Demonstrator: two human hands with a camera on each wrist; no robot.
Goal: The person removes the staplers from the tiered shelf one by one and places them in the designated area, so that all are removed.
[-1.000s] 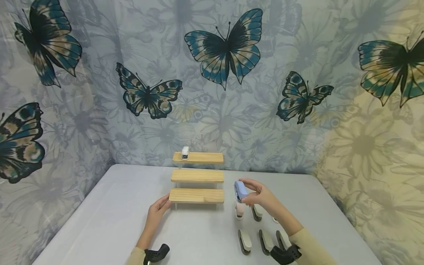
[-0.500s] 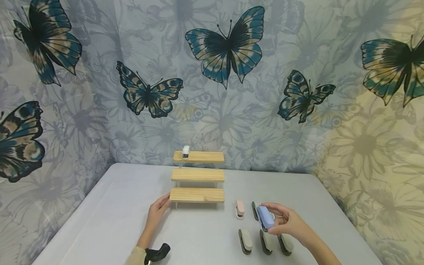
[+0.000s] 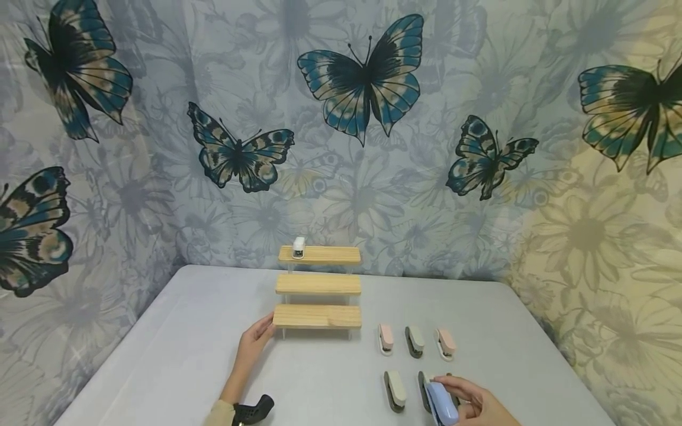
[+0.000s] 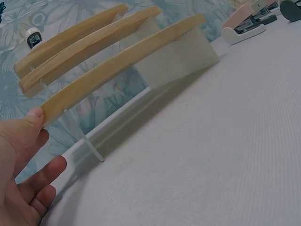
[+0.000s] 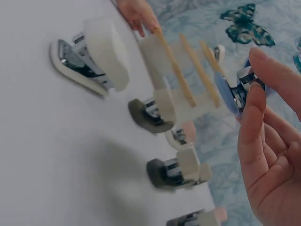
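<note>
A blue stapler (image 3: pixel 442 404) is pinched between the thumb and fingers of my right hand (image 3: pixel 476 404). It is held above the table, over the front row of staplers, and partly covers them. In the right wrist view the blue stapler (image 5: pixel 234 90) is tilted. My left hand (image 3: pixel 256 342) holds the left end of the lowest board of a three-tier wooden shelf (image 3: pixel 317 317). The left wrist view has its thumb (image 4: pixel 35 114) against the board's end, with the other fingers curled below. A white stapler (image 3: pixel 299 247) stands on the top tier, towards its left.
Right of the shelf, a pink stapler (image 3: pixel 386 338), a grey-green stapler (image 3: pixel 415 341) and another pink stapler (image 3: pixel 446 344) form a row. Nearer stands a pale stapler with a dark base (image 3: pixel 395 390). A white-based stapler (image 5: pixel 89 56) lies close to the right wrist camera. Butterfly-patterned cloth (image 3: pixel 367 195) hangs behind.
My right hand has carried the blue stapler from beside the shelf to the right and towards me, uncovering the back row of staplers. The left hand stays at the shelf's end.
</note>
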